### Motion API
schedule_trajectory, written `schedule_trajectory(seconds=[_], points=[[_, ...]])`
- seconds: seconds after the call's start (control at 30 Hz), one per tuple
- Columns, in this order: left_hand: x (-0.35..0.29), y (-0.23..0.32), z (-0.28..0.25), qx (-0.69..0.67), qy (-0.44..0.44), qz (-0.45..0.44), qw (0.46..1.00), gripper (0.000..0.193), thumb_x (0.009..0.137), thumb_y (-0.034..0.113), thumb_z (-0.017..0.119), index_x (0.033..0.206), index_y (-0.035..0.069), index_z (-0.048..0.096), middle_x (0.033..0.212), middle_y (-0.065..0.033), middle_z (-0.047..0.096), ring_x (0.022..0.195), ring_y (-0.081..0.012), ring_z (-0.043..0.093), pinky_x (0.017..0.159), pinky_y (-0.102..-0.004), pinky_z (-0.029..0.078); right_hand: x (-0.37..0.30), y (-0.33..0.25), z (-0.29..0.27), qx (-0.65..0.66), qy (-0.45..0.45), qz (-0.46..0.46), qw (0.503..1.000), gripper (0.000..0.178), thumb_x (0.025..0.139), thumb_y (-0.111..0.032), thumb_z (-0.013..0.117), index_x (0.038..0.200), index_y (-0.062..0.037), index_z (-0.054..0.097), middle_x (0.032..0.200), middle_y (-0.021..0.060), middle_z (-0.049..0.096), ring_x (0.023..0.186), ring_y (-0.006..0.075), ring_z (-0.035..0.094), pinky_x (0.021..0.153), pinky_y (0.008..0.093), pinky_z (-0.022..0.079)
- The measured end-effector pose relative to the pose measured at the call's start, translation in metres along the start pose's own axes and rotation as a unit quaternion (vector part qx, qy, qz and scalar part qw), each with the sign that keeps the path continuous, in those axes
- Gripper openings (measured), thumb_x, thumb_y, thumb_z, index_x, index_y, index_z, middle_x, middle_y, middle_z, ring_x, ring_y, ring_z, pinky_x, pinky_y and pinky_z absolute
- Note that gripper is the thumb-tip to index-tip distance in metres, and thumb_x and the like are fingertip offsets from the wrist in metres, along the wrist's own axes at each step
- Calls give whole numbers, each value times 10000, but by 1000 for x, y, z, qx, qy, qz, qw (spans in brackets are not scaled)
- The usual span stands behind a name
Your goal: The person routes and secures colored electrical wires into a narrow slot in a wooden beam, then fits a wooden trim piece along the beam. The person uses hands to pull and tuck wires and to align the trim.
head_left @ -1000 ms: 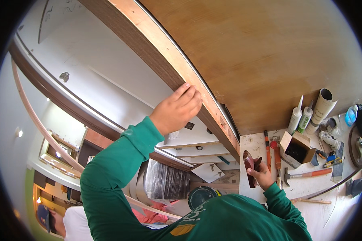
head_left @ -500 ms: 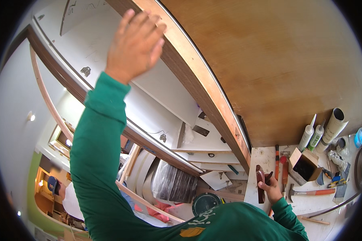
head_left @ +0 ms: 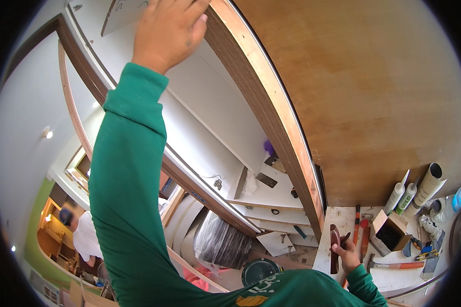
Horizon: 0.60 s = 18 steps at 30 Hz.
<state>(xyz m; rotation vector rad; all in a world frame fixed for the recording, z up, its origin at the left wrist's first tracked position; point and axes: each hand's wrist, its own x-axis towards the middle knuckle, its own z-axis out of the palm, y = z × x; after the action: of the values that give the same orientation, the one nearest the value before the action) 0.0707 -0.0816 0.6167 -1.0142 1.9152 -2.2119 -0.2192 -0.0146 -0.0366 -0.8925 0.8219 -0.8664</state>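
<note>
My left hand [head_left: 169, 33] is raised at the top of the view, fingers stretched along the dark brown side of a long wooden panel [head_left: 261, 94] with a pale raw edge. The fingertips are cut off by the picture's upper rim; whether they press on the panel I cannot tell. At the lower right, my right hand [head_left: 349, 255] closes round a dark reddish-brown wooden hand plane [head_left: 334, 245], which rests on a white work surface [head_left: 320, 263].
By the plane lie a hammer [head_left: 397, 265], red-handled tools [head_left: 364, 240] and an open cardboard box [head_left: 389, 233]. Sealant tubes [head_left: 397, 194] stand behind. A brown board [head_left: 384, 87] rises at right. White shelving [head_left: 271, 214] sits beyond the panel; another person [head_left: 84, 233] is at far left.
My left hand has moved up and farther along the panel, its fingertips leaving the picture. The whole view has shifted slightly. My right hand stays on the hand plane.
</note>
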Motion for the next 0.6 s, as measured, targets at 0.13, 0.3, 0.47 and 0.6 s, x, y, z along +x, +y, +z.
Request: schedule_trajectory(seconds=[0.13,0.3,0.47,0.6], points=[[-8,8,4,-4,35,27,999,381,934,183,631,1314,162,641,1370,-37,624,1389,-262,493,1195,-519,340,-1,5,2,-9,5,16,1000,331,882,-144,778,1140,27,661,988,60,692,900,157,640,870,312,510],[-4,0,1,53,39,9,998,412,872,149,657,1284,163,656,1369,-49,625,1380,-266,504,1206,-505,341,-2,9,7,-20,7,34,999,354,877,-150,791,1150,30,655,979,63,696,890,165,646,852,325,515],[14,-21,1,57,2,-62,996,508,872,146,607,1376,77,604,1490,-165,520,1457,-343,405,1244,-574,241,-7,9,8,-21,-16,9,1000,286,924,-97,749,1133,60,634,963,112,715,859,211,703,848,355,559],[27,-35,6,86,15,-124,989,583,847,142,616,1425,85,577,1561,-160,465,1493,-347,359,1249,-586,222,-15,7,4,-4,-17,22,1000,261,929,-97,736,1136,35,650,958,91,716,849,195,688,844,342,548]])
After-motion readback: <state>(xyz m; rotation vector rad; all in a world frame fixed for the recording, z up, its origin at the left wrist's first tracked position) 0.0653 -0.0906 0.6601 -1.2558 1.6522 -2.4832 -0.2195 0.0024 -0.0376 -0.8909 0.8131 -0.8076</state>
